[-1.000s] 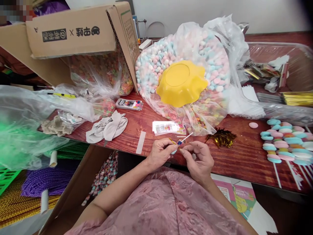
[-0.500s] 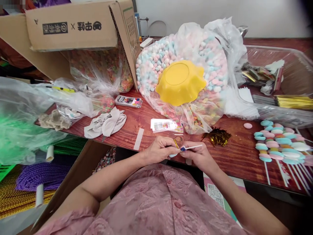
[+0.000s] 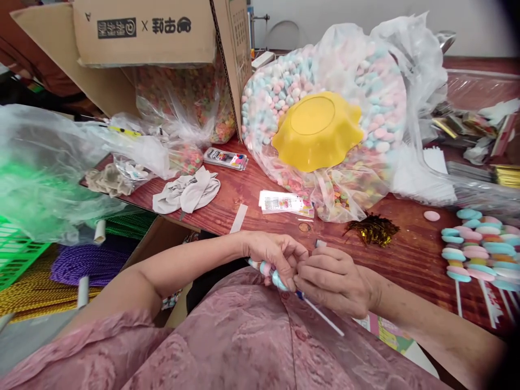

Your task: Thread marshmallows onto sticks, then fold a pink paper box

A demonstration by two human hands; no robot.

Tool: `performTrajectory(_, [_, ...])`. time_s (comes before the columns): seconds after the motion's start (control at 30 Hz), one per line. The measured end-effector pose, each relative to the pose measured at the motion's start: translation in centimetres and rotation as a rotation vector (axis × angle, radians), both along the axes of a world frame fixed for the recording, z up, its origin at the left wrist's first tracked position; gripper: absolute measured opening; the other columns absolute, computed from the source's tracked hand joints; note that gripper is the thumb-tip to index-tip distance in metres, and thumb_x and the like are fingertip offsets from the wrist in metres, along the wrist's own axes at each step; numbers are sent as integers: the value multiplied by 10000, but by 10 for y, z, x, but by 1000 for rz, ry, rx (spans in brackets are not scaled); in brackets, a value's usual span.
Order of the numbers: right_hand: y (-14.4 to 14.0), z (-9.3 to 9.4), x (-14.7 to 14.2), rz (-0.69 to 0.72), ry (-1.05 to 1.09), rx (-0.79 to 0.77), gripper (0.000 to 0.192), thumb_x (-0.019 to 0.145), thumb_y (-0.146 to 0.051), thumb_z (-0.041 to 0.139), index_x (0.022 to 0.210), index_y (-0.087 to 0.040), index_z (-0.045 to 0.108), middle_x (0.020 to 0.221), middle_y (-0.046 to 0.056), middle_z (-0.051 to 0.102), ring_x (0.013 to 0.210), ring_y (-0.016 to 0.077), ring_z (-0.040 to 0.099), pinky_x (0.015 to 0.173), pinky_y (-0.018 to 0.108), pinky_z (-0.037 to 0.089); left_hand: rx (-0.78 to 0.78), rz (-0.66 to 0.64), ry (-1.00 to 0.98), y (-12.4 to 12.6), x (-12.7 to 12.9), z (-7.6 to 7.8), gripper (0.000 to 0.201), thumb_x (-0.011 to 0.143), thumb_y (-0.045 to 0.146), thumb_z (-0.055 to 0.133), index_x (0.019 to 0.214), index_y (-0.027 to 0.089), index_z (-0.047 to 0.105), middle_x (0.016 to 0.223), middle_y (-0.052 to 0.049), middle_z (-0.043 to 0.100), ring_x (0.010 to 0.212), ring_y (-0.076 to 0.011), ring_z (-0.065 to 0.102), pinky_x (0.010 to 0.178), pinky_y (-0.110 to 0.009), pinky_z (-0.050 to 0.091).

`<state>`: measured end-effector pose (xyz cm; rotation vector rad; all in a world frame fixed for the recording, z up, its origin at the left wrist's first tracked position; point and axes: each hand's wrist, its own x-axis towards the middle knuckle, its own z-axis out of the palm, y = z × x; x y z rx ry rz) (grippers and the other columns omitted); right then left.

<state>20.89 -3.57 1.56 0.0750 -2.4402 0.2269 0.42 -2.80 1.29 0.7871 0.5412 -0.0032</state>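
Both hands close on a candy skewer over the desk edge; left hand pinches the sweets; right hand grips the stick.

A yellow bowl lies upside down on a big clear bag of pastel sweets at the far middle of the wooden table. A cardboard box sits far left, a grey cloth near it, and gold foil ties lie right of centre.
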Motion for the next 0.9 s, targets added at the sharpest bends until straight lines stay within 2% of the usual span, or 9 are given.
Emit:
performTrajectory(0.17, [-7,-5,-7,-49,-4,48,268,915,-158,446,817,-244,680,782,28,708,719,159,626,630,309,488,23,-43,-94,6,3,1,587,422,208,928,940,208,651,646,7,701,462,-171,618,348,-229,457])
performTrajectory(0.33, [-9,6,-10,-142,-50,118,245,896,-151,442,765,-228,635,744,38,679,628,150,551,551,309,419,122,-148,-114,28,-9,0,686,527,319,903,1157,221,647,813,-21,729,698,-216,694,530,-279,539])
performTrajectory(0.5, [-7,25,-6,-224,-7,185,202,908,-129,430,826,-163,611,728,61,649,659,160,553,608,332,414,282,-343,-6,53,-38,-5,489,662,562,785,884,132,712,765,-46,692,694,-184,648,607,-281,535])
performTrajectory(0.6, [-1,25,-5,-253,-57,238,197,908,-129,431,816,-160,602,686,40,610,623,150,506,602,326,385,683,-98,92,52,-50,21,428,689,516,781,860,137,678,778,-33,665,695,-144,590,604,-248,487])
performTrajectory(0.67, [7,19,-7,-299,-95,261,180,895,-123,444,803,-168,592,653,27,574,602,150,467,580,319,355,1170,172,168,39,-50,52,323,725,421,778,867,152,669,794,-17,634,723,-127,559,652,-243,464])
performTrajectory(0.73, [18,13,-9,-371,-104,223,187,880,-105,428,784,-176,571,640,26,546,599,154,441,561,313,331,1692,273,223,16,-41,78,145,849,322,659,880,180,673,832,-25,615,752,-130,543,677,-260,444])
performTrajectory(0.8, [28,8,-12,-433,-77,102,202,870,-84,394,784,-182,549,654,28,538,614,155,445,560,302,331,2047,65,107,-9,-29,85,130,913,228,542,878,213,667,864,-30,627,751,-141,538,672,-287,438])
performTrajectory(0.83, [32,6,-14,-451,-53,15,203,872,-81,385,795,-182,543,668,27,541,626,152,459,569,293,343,2144,-72,23,-18,-23,80,139,914,209,529,881,221,663,903,-35,638,778,-155,549,675,-304,443])
performTrajectory(0.9, [34,4,-19,-465,-2,-187,181,889,-90,401,818,-180,541,684,13,546,640,135,487,592,270,368,2157,-331,12,-26,-14,54,131,902,189,547,842,214,660,957,-53,651,893,-189,580,738,-328,469])
